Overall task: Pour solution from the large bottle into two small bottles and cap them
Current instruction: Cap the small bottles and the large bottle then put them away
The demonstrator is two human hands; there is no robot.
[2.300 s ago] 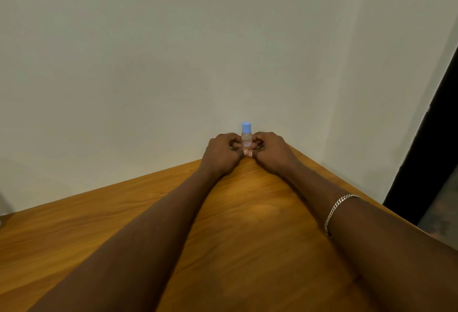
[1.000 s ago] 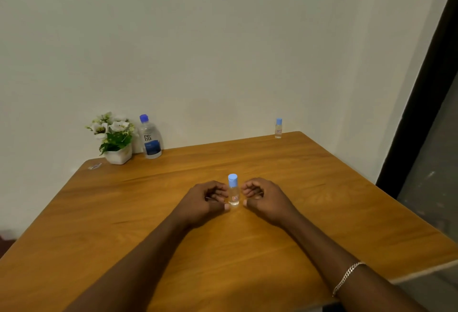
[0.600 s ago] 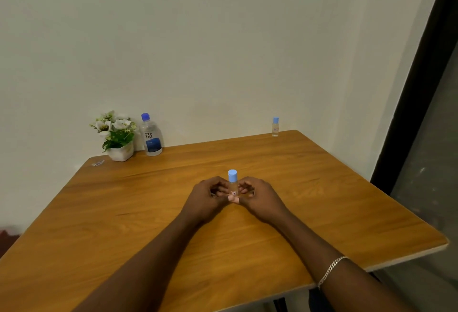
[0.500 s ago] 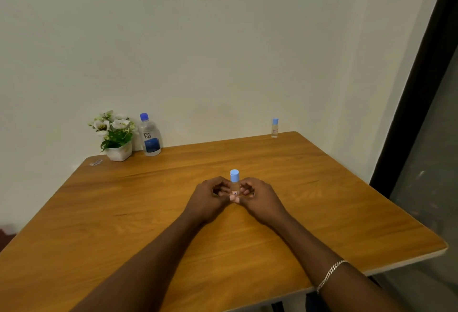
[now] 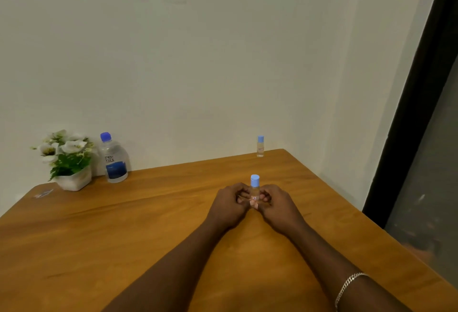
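Both hands, left hand (image 5: pixel 229 206) and right hand (image 5: pixel 277 207), pinch a capped small bottle (image 5: pixel 254 189) upright on the table (image 5: pixel 124 237). Large bottle (image 5: pixel 112 160) stands far left beyond them; second small bottle (image 5: pixel 260 146) directly beyond.

plain room, likely home: wooden table (image 5: pixel 124 237) in bare wall corner, potted flowers (image 5: pixel 67 160).

Single head-mounted wide-angle view, aimed forward and slightly down across the wooden table (image 5: pixel 124 237) toward the corner of the white wall (image 5: pixel 223 76). Forearms entering from the bottom edge, close to lens. No second view for overlap.
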